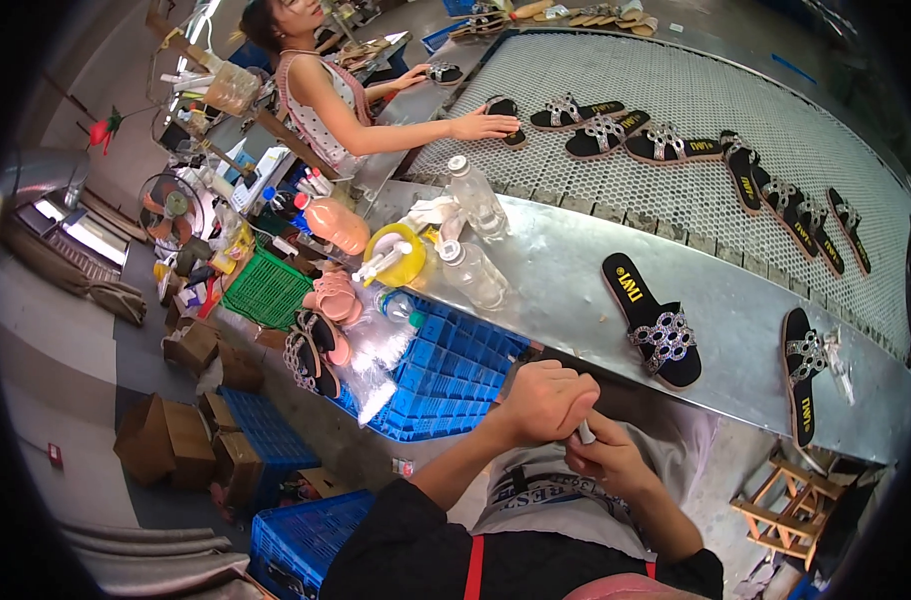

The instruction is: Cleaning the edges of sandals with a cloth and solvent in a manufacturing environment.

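My left hand (544,402) is closed in a fist in front of my apron, with its fingers curled over out of sight. Against it, my right hand (614,458) pinches a small white piece (586,432), whose kind I cannot make out. Both hands are near the metal ledge's edge. On that ledge lies a black slide sandal (644,318) with a silvery, glittering cut-out strap. A matching sandal (804,375) rests farther right, beside a crumpled clear wrapper (838,368). Neither hand touches the sandals.
Several matching sandals (674,143) lie on a mesh conveyor (616,75). Across it, a co-worker's hand (484,124) touches one. Clear bottles (473,275) and a yellow tape roll (396,255) stand left on the metal ledge (566,290). Below are a blue crate (446,375) and a wooden stool (788,510).
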Available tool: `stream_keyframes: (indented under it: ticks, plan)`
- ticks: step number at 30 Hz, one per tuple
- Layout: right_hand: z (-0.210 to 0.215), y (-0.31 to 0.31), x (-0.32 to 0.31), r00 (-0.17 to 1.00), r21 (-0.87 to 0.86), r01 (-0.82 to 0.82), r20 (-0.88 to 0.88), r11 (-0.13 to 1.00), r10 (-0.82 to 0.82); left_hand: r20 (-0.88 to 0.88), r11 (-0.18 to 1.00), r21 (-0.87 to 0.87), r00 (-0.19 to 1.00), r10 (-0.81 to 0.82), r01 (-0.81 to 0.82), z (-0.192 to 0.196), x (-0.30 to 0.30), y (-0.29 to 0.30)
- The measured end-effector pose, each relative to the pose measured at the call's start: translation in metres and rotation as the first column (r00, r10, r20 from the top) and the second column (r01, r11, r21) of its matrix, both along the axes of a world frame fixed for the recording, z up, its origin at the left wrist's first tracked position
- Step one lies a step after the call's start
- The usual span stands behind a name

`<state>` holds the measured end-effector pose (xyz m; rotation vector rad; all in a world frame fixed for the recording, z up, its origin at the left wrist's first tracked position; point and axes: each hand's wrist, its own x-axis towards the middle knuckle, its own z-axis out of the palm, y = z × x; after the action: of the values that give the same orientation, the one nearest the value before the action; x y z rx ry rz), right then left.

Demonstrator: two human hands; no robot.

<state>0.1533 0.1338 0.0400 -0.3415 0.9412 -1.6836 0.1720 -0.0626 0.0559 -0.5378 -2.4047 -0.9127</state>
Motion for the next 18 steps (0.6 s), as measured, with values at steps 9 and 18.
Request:
stream_keyframes:
  ticks: [9, 18]
  plan:
    - [-0.017, 0.016, 0.025, 0.987, -0.114, 0.070, 0.150, 0.991, -0.053, -0.004, 0.975, -0.125, 0.983, -0.183, 0.181, 0.022, 0.010, -0.002]
    - [0.032, -0.002, -0.030, 0.976, -0.357, 0.212, 0.038, 0.910, -0.212, 0.480, 0.719, 0.584, 0.875, 0.068, -0.376, 0.043, 0.006, -0.002]
